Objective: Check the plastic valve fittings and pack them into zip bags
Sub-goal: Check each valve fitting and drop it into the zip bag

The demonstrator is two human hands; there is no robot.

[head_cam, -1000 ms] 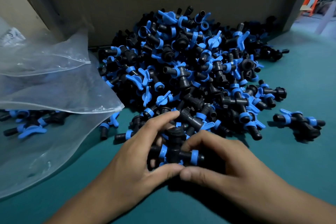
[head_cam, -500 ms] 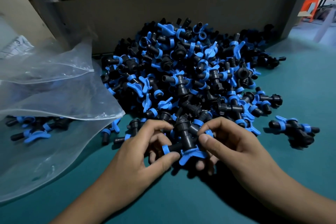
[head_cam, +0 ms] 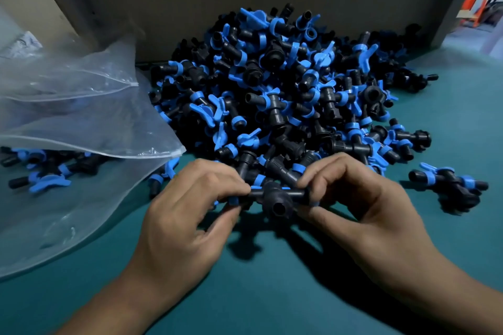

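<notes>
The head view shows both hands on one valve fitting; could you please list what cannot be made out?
- Valve fitting, head view: both ends hidden by the left hand and right hand.
- Fittings in the zip bag: count blurred by plastic, cut by the left edge.
- Pile: lower fittings buried.

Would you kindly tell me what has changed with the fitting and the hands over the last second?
The held fitting was turned: half a second ago its blue handle faced the camera, now its open port does. The left hand and right hand keep pinching its ends. The pile and zip bags stayed put.
</notes>
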